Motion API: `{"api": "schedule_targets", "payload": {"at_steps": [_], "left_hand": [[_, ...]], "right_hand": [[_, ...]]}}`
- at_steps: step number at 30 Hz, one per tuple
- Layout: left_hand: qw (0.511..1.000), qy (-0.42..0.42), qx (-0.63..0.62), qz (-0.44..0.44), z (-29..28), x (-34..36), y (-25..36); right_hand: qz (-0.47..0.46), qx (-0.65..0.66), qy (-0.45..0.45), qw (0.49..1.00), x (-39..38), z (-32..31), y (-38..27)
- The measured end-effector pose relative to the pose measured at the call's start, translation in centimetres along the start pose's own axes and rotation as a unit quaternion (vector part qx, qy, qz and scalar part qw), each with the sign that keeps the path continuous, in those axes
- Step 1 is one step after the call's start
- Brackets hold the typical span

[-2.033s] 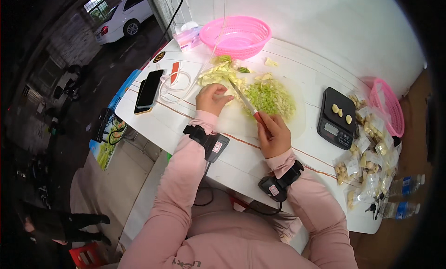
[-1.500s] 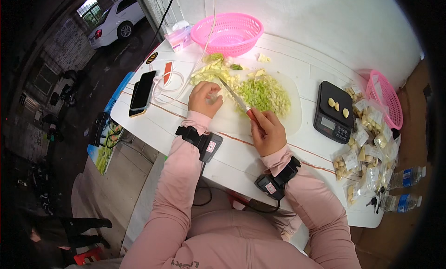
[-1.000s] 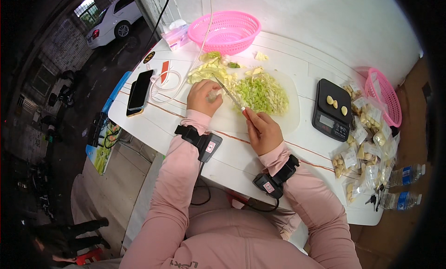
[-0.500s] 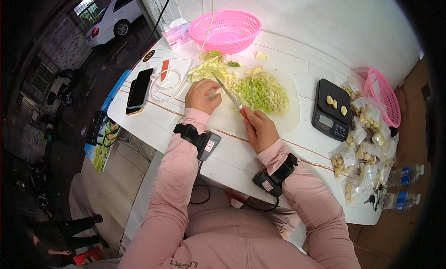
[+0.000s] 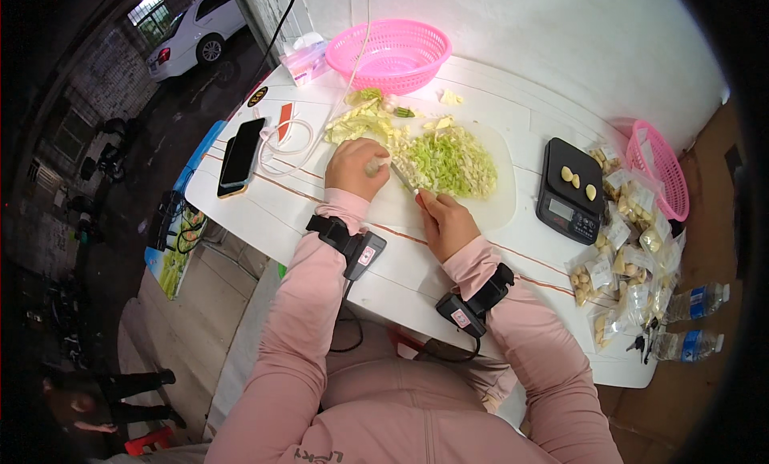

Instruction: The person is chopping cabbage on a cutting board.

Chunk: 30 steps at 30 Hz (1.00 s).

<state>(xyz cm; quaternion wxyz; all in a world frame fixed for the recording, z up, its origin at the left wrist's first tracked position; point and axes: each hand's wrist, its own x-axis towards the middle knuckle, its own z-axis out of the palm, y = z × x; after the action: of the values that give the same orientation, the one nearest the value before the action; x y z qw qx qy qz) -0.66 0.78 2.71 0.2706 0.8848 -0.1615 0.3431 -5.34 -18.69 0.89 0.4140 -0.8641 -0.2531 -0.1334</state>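
Observation:
My left hand [image 5: 356,167] has its fingers curled round a small pale vegetable piece [image 5: 376,165] on the white cutting board [image 5: 501,211]. My right hand [image 5: 444,223] grips the red handle of a knife [image 5: 403,178], its blade angled up and left beside my left fingers, its tip hidden there. Chopped pale-green cabbage [image 5: 448,163] is heaped right of the blade, and larger cabbage leaves [image 5: 356,123] lie behind my left hand with a white, green-topped piece [image 5: 404,111]. Black devices are strapped on both forearms.
On the table [image 5: 256,215] are phones [image 5: 242,159] and white cable [image 5: 296,147] at left, a pink basket [image 5: 388,71] and tissue box [image 5: 304,63] behind. At right: scale [image 5: 569,211] with garlic cloves, bagged pieces [image 5: 629,268], another basket [image 5: 657,167], bottles [image 5: 690,344]. A person [image 5: 112,400] is at lower left.
My left hand has shifted slightly right, now covering the knife's tip. Over two seconds the whole view shifted a little; in the last second the rest looks much the same.

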Motion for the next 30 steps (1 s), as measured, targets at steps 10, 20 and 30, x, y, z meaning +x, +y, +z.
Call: {"api": "schedule_targets", "payload": {"at_steps": [10,20,30], "left_hand": [[0.987,-0.017,-0.107,-0.121,-0.2,-0.3,-0.9],[0.991,-0.023,-0.085,-0.099,-0.2,-0.3,-0.8],[0.990,-0.028,-0.093,-0.106,-0.3,-0.2,-0.6]], "right_hand": [[0.018,0.018,0.049,0.998,-0.4,-0.8,-1.1],[-0.001,0.023,0.045,0.999,-0.6,-0.7,-0.9],[-0.032,0.015,0.071,0.997,-0.6,-0.5,-1.2]]}}
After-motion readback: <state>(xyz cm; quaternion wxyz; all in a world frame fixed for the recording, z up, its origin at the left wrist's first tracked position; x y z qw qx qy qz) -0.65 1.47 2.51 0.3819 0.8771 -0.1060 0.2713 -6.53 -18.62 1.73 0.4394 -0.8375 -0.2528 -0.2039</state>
